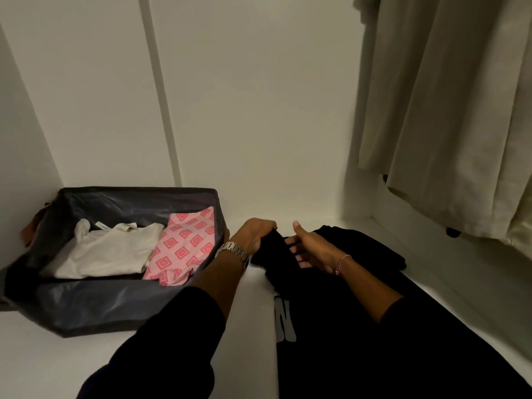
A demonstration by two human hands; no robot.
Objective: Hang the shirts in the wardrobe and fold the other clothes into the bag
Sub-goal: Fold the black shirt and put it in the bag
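plain white wardrobe walls (253,110) rise behind a white shelf floor (43,364); a raised vertical strip (161,90) runs left of centre; dim, warm light.

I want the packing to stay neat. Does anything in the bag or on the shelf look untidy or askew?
Mostly tidy. In the bag, the white garment and pink patterned piece lie folded side by side, though the pink one's near edge is crumpled. Both hands grip the black garment, not yet folded.
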